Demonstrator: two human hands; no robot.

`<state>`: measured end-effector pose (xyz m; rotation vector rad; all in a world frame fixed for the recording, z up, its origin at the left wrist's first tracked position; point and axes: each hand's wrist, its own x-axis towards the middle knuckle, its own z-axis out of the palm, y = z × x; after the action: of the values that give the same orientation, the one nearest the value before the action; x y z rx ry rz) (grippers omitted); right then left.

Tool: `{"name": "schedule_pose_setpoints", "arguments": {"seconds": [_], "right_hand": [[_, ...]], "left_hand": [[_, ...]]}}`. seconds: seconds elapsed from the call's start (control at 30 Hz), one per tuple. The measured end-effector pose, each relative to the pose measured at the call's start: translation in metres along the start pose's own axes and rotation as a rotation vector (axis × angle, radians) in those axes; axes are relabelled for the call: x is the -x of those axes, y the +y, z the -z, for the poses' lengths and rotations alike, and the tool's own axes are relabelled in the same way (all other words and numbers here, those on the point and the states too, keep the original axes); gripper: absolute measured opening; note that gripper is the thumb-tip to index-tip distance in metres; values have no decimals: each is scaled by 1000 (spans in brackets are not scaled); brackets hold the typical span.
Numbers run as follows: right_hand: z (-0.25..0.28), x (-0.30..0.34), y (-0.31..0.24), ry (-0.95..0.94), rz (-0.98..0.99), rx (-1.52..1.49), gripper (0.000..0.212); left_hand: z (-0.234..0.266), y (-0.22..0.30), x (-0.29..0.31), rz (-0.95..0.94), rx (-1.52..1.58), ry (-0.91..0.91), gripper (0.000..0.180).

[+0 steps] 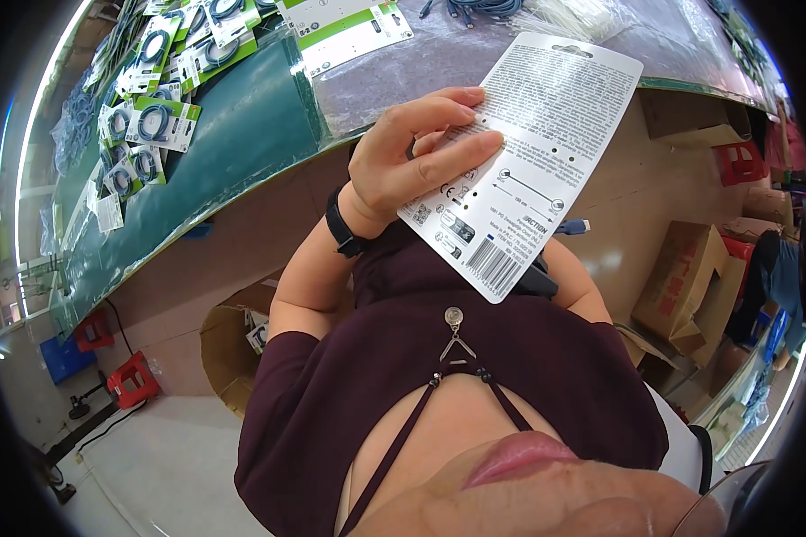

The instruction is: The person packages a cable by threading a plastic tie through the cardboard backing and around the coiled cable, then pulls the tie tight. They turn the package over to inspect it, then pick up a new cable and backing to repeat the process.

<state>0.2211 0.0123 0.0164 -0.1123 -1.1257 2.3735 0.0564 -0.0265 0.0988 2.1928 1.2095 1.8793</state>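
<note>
My left hand (412,161) pinches the left edge of a white printed packaging card (551,116), thumb and fingers closed on it. The card is tilted, its printed side toward me, with a hang hole at the top, a few small punched holes and a barcode low down. Behind it my right hand is hidden; only the right forearm (575,279) shows. A blue cable plug (573,227) sticks out past the card's right edge. What the right hand grips, if anything, cannot be seen.
Carded blue cables (154,123) lie heaped on the green table (233,134) at left. Blank cards (354,38) and a bundle of blue cables (470,9) lie at the far side. Cardboard boxes (681,286) stand on the floor at right, red stools (134,380) at left.
</note>
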Motion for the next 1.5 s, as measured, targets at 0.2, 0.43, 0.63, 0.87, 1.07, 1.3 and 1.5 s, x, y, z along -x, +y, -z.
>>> {"name": "schedule_pose_setpoints", "arguments": {"seconds": [0.2, 0.43, 0.63, 0.87, 1.07, 1.3, 1.5], "right_hand": [[-5, 6, 0, 41, -9, -250, 14], [-10, 34, -9, 83, -21, -539, 12], [-13, -22, 10, 123, -14, -791, 11], [9, -25, 7, 131, 464, -28, 10], [-8, -41, -31, 277, 807, 993, 8], [5, -63, -48, 480, 641, 841, 10], [11, -70, -52, 463, 799, 1308, 7]], "left_hand": [[-2, -4, 0, -68, -14, 8, 40], [2, -13, 1, -171, -104, 14, 39], [1, -20, -2, -182, -106, 34, 39], [-15, -40, 22, 626, 15, 320, 20], [-40, -41, 18, 880, 604, 575, 16], [-46, -34, 17, 911, 720, 570, 22], [-44, -48, 26, 970, 860, 584, 26]]}}
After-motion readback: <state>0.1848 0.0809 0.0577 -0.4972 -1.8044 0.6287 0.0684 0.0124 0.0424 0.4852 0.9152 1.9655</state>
